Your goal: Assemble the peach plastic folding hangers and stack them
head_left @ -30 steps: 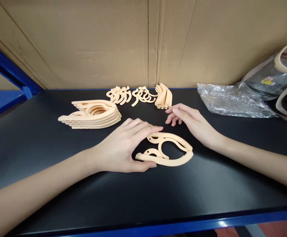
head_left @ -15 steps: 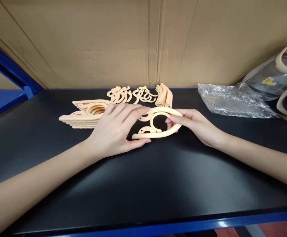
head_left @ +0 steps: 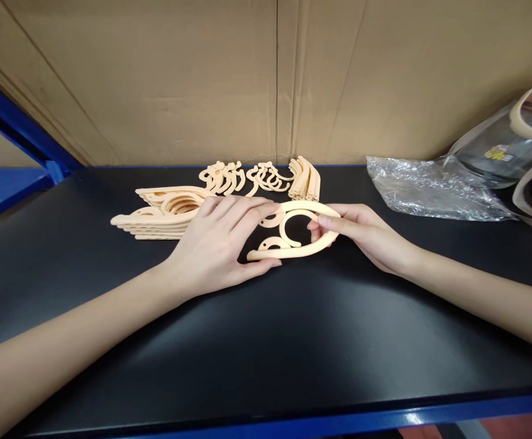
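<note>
Item: one cream folded hanger (head_left: 309, 249), at the middle of the black desk (head_left: 293, 353), between both hands; two curved outer arms meeting at a rounded right end, a ring-shaped hook within, small drilled tabs at left.

Left hand (head_left: 220, 247): spread wide, thumb at the lower arm's end, fingers at the upper arm, so holding the hanger across its open end. Right hand (head_left: 362, 235): closed in a narrow pinch on the rounded end, thumb on top, fingers beneath.

Surroundings: stack of like folded hangers (head_left: 156, 216), behind and left, its near right portion covered by the left hand. Behind the hanger, along the rear edge, a group of loose hooked pieces (head_left: 222, 178), a second group of curved pieces (head_left: 262, 178), and a bundle of straight-ish arms (head_left: 305, 178), side by side. Cardboard panel (head_left: 179, 79), upright, at back. Blue metal frame (head_left: 19, 131), left; blue front edge below.

Containers: crumpled clear plastic bag (head_left: 431, 189), lying flat at rear right; contents, if any, cannot be told. Transparent vessel (head_left: 481, 152) with cream trim, far right, partly beyond view.

Markings: small coloured sticker (head_left: 499, 152), largely yellow, on the vessel; any lettering too small to read.
</note>
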The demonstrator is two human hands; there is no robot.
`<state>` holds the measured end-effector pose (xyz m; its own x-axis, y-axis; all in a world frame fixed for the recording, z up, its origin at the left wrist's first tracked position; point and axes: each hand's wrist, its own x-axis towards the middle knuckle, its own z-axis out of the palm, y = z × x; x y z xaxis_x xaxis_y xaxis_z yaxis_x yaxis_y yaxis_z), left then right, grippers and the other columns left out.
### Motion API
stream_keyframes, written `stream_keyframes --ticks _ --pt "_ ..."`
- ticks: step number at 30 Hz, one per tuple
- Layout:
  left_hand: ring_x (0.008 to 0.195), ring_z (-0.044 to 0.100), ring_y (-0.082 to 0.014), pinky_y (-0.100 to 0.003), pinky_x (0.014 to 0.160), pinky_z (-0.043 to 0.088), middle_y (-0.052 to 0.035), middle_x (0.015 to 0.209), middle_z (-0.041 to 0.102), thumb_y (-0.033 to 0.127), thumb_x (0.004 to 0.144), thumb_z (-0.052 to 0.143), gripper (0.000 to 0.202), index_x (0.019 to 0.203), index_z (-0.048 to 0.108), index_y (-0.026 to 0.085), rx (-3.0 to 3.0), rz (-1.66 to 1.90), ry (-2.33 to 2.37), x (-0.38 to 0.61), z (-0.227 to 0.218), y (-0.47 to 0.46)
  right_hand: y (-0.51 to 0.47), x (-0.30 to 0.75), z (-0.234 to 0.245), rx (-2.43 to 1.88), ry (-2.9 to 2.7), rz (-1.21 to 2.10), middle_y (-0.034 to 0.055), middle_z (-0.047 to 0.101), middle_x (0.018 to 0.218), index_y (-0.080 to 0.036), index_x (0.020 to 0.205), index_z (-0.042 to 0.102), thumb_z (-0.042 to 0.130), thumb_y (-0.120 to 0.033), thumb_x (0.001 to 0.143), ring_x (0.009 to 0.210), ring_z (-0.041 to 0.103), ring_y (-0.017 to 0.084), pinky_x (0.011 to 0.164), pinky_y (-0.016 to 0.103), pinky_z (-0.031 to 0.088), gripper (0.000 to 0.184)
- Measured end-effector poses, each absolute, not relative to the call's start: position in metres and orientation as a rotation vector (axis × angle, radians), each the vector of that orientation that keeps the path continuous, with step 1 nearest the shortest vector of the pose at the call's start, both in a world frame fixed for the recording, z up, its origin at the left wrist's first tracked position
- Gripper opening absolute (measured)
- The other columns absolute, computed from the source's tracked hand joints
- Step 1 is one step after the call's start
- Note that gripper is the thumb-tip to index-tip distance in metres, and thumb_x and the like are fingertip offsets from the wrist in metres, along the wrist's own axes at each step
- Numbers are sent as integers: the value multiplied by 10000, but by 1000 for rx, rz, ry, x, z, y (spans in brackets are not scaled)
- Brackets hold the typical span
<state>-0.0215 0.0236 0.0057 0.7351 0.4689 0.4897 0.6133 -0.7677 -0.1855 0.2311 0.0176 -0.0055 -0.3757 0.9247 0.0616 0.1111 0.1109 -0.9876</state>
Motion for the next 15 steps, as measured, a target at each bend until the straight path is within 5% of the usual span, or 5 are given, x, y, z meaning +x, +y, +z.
stream_keyframes --ticks 8,15 --pt "1145 560 -311 -419 943 417 -152 1262 613 314 852 590 513 1302 492 89 -2543 -589 -892 -18 20 19 16 231 -7 -981 -1549 1300 13 602 803 -193 882 673 511 -500 946 734 522 133 679 262 408 353" --pt "1038 596 -292 -455 907 439 -98 1168 635 426 845 598 500 1259 528 154 -2592 -536 -1081 -49 67 43 22 230 -9 -1004 -1420 1306 40 627 904 -196 954 657 473 -580 929 706 552 143 653 274 424 427"
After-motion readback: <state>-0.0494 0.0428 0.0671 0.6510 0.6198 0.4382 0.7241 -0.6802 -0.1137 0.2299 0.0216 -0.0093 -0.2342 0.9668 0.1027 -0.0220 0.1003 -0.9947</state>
